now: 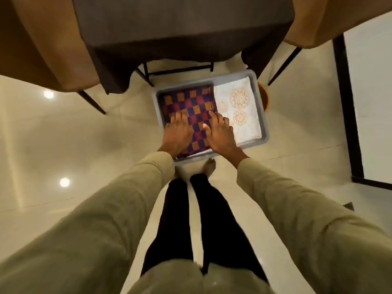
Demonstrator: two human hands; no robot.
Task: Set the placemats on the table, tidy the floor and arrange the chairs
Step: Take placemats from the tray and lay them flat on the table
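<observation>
A grey plastic tray (259,81) lies on the glossy floor just in front of my feet. Inside it, on the left, is a checkered placemat (191,102) in purple, maroon and orange. A white cloth with orange round patterns (244,107) fills the right side. My left hand (177,132) rests flat on the near left part of the checkered placemat, fingers spread. My right hand (220,132) lies on its near right part, fingertips at the border with the white cloth. Neither hand visibly grips anything.
A table under a dark cloth (180,28) stands right behind the tray, its black legs (146,73) close to the tray's far edge. Tan chairs flank it, one left (42,39) and one right (328,20). An orange round object (265,96) peeks out beside the tray. A dark-framed panel (347,113) is on the right.
</observation>
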